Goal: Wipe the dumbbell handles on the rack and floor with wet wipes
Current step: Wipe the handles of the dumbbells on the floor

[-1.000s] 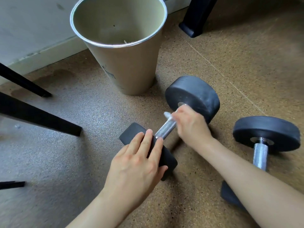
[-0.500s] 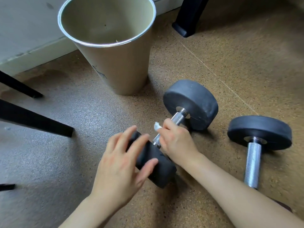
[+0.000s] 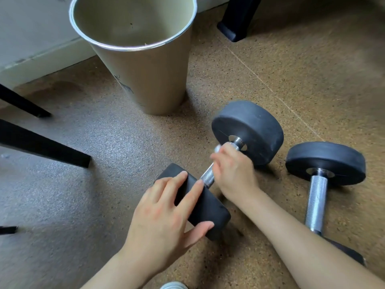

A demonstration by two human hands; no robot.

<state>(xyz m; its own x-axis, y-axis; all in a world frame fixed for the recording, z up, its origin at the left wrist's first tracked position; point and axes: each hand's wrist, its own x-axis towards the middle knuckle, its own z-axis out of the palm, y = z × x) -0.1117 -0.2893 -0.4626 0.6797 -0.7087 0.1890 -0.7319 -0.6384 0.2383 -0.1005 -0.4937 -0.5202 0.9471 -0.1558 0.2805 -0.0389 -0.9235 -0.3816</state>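
Speckled floor point(image 3: 291, 69), tan bin point(image 3: 150, 80) near; left fingers point(image 3: 164, 185) spread on dumbbell point(image 3: 250, 126); right fingers point(image 3: 227, 161) grip handle point(image 3: 207, 177).

Blurred right hand point(image 3: 235, 176) — handle point(image 3: 207, 177) half-hidden

Ahead of you, 1 tan bin point(image 3: 145, 80) with a silver rim stands upright near the pale baseboard point(image 3: 41, 61). 2 black bars point(image 3: 41, 147) slant in from your left. 1 black foot point(image 3: 233, 28) sits beyond the bin, to its right.
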